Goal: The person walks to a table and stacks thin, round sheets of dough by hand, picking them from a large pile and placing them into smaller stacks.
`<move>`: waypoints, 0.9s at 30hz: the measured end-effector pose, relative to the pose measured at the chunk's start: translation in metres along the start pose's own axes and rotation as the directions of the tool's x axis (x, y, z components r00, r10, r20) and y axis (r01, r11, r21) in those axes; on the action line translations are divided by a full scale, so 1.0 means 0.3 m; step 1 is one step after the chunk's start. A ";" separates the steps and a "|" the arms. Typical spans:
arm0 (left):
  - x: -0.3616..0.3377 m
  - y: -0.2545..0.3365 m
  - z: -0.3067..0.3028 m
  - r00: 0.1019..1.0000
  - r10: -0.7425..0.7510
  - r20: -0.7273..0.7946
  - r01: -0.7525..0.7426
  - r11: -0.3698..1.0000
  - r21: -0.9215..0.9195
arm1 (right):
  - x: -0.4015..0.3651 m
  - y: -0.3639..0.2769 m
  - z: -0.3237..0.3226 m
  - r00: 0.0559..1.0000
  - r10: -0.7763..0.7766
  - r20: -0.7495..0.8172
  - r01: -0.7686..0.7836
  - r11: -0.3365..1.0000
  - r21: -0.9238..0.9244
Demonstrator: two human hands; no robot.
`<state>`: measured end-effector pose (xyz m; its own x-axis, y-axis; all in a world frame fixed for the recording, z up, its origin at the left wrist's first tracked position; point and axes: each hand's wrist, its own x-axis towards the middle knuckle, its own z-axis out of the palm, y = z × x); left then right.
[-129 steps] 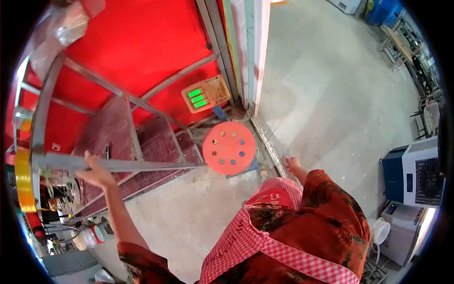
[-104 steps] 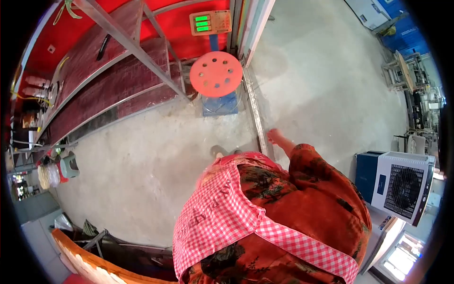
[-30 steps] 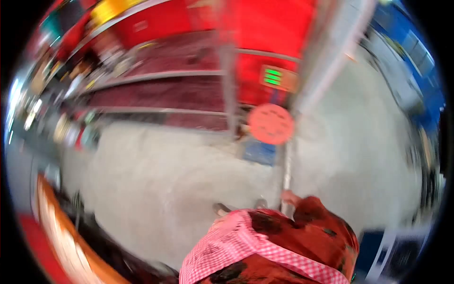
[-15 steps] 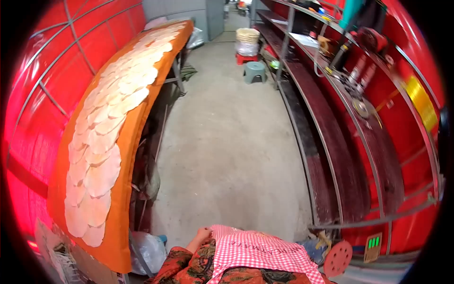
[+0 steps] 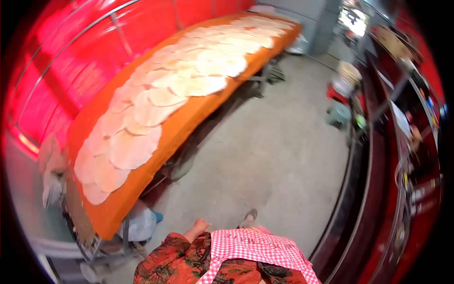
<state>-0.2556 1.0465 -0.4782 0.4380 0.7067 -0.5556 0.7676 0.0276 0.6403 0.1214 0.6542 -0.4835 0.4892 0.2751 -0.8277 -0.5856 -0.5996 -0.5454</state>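
My left hand (image 5: 201, 225) hangs beside the red-and-white checked apron (image 5: 255, 244), small in view, its fingers curled; whether anything is in them is too small to tell. The right hand does not show. A shoe (image 5: 250, 217) is visible on the floor past the apron's upper edge. To the left, a long table with an orange cloth (image 5: 182, 130) bears many thin, pale round sheets (image 5: 135, 147) that overlap in rows. Neither the cloth nor the sheets are touched by my left hand.
Dark shelves (image 5: 366, 189) with tools line the right side. At the back right stand a green stool (image 5: 338, 115) and a stack of round pale items (image 5: 349, 73) over a red stool (image 5: 335, 93). A plastic bag (image 5: 141, 221) lies under the table's near end.
The view has turned left and tilted, so the orange table fills more of it and the shelves have shifted right. My left hand is a little farther from the apron, and a shoe now shows.
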 end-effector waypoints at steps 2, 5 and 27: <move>-0.010 0.007 -0.023 0.994 -0.076 -0.078 0.081 0.994 0.068 | 0.110 -0.175 -0.025 0.998 0.013 0.066 -0.006 0.995 -0.096; 0.015 0.203 -0.142 0.957 -0.271 -0.101 0.241 0.940 -0.243 | 0.286 -0.515 -0.078 0.987 -0.021 0.157 0.047 0.986 -0.162; 1.052 0.580 -0.296 0.935 -0.340 -0.102 0.198 0.736 -0.647 | 0.836 -1.666 0.161 0.973 0.165 0.161 -0.039 0.807 -0.590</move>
<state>-0.0254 1.3370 -0.4950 0.1007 0.7231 -0.6834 0.3489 0.6176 0.7049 0.5056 1.0591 -0.4247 0.2754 0.2901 -0.9165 -0.1100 -0.9376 -0.3298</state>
